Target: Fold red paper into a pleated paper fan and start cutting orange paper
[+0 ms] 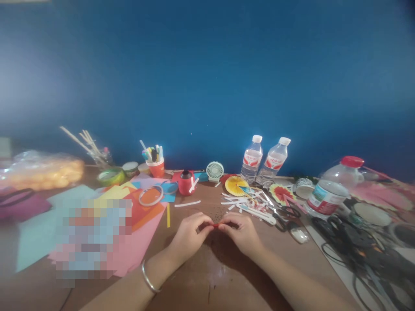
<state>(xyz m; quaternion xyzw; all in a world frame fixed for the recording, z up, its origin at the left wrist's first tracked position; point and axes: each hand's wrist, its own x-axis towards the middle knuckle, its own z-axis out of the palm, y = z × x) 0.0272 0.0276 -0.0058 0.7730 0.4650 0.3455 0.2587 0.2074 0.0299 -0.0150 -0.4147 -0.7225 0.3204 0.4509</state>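
My left hand [193,231] and my right hand [242,233] meet low over the brown table [207,276]. Between their fingertips they pinch a small red strip [215,225], which looks like folded paper; the fingers cover most of it. A silver bangle [149,277] circles my left wrist. Just beyond the hands, small dark specks lie on the tabletop. White paper scraps [248,203] are heaped past my right hand, with a white-handled cutter [259,214] among them. Left of my left hand lies a narrow yellow paper strip [168,215].
Coloured paper sheets [145,246] spread on the left. Along the back stand a pen cup [156,168], a red jar [186,183], a small fan [215,171] and two water bottles [252,160]. Scissors [285,216], a large bottle [333,188] and black cables [353,242] crowd the right.
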